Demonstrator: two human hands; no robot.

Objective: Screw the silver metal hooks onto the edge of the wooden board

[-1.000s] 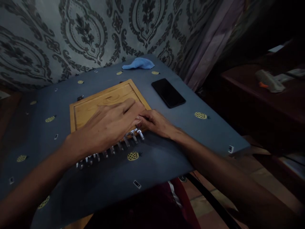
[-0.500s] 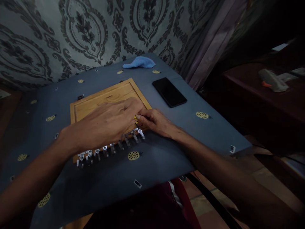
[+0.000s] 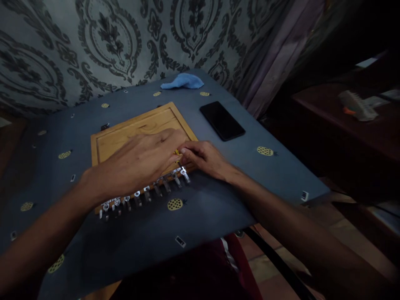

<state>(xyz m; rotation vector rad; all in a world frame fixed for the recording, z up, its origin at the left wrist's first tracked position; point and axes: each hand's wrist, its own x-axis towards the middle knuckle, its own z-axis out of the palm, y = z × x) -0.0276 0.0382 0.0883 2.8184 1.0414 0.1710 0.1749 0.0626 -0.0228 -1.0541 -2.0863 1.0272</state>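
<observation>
My left hand (image 3: pixel 143 156) reaches over a framed wooden panel (image 3: pixel 131 128), back upward, its thumb and forefinger closed at a small yellow object (image 3: pixel 177 152). Most of its fingers are hidden beneath the palm. My right hand (image 3: pixel 204 158) meets it at the panel's right side, thumb and forefinger pinched on the same yellow object. Only a sliver of this shows, and its kind cannot be made out. Just below the fingertips is a row of several small silver metal clips (image 3: pixel 146 192) along the near edge of the panel, their tabs sticking out over the table.
The panel lies on a table with a blue-grey pineapple-print cover (image 3: pixel 212 208). A black phone (image 3: pixel 222 121) lies right of the panel, a blue cloth (image 3: pixel 183 81) at the back. A small dark item (image 3: pixel 105 126) sits behind the panel. Patterned curtain hangs behind (image 3: pixel 112 37).
Both hands stay together at the panel's right side. The right fingertips have shifted slightly, and the yellow object shows a little differently between them. The clips and panel look almost unmoved.
</observation>
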